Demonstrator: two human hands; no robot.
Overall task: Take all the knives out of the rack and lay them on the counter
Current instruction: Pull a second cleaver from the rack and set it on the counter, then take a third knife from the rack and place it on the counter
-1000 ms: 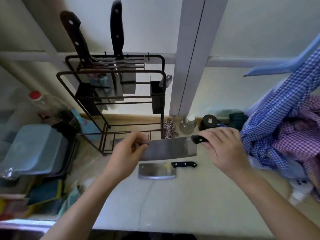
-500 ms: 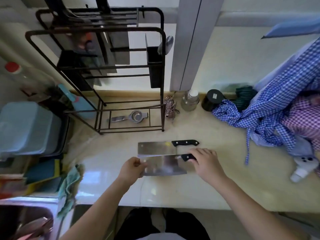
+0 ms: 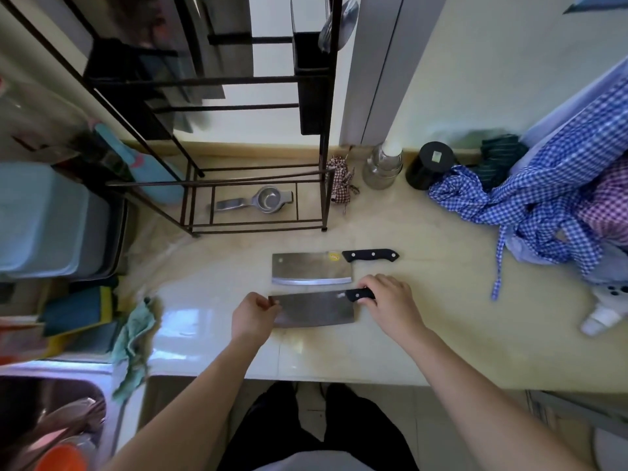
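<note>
Beige counter (image 3: 441,317), two cleavers (image 3: 311,268), labels unreadable

Head view, steeply down (close)

Bare tabletop (image 3: 424,334) right of the cleavers; rack (image 3: 258,185) behind and checked cloth (image 3: 543,198) crowd the rest.

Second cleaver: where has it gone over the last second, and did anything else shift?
The second cleaver came down from in front of the rack to the counter, just nearer the person than the first cleaver. The right hand still grips its handle and the left hand still pinches the blade's far end; neither has let go. The first cleaver has not moved.
</note>
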